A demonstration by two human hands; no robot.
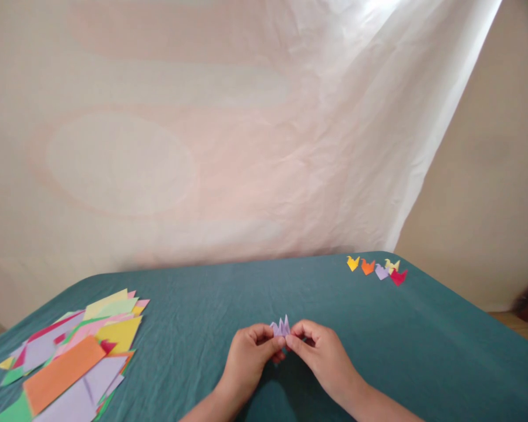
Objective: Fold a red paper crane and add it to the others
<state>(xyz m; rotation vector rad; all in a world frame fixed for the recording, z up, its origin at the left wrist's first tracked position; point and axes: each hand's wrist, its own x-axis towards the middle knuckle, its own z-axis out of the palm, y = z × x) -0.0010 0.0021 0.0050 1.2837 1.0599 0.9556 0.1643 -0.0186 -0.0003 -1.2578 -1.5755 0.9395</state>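
Note:
A small lilac origami crane [281, 327] is held upright between my two hands, low in the middle of the view. Its narrow points rise above my fingertips, while its lower part is hidden by them. My left hand [251, 354] pinches it from the left side, thumb and forefinger closed on the paper. From the right, my right hand [321, 353] grips its other side in the same kind of pinch. Both hands are just above the green cloth.
The green tablecloth [193, 328] covers the table. At left lies a loose heap of coloured paper sheets [118, 335], an orange strip [65, 374] on top. Several small folded paper birds [368, 267] lie at the far right corner. A pale sheet [229, 146] hangs behind.

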